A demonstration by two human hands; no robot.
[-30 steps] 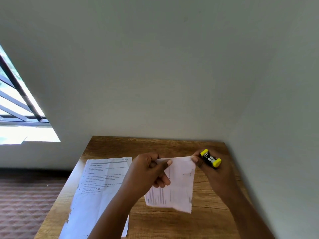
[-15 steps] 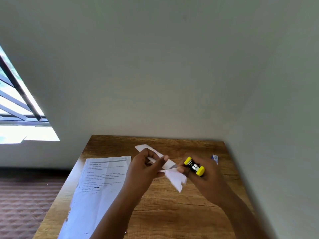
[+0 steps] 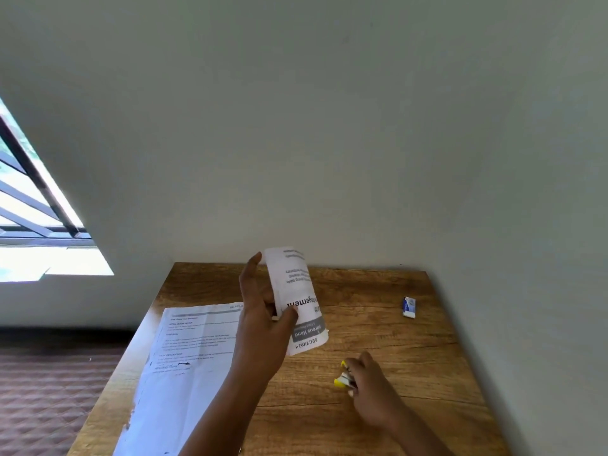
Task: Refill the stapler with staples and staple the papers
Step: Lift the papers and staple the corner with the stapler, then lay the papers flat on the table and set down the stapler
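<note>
My left hand holds a printed paper upright above the middle of the wooden table, thumb pressed on its front. Lower and to the right, my right hand is closed around a small yellow-and-black stapler, down near the table top. A second printed sheet lies flat on the table's left side, reaching the near edge. A small blue-and-white staple box lies at the far right of the table.
The table stands in a corner, with plain walls close behind and on the right. A barred window is at the left. Left of the table the floor has a brown patterned covering.
My left hand has lifted the paper and turned it upright. My right hand has let go of the paper and moved down and right with the stapler, uncovering the staple box.
</note>
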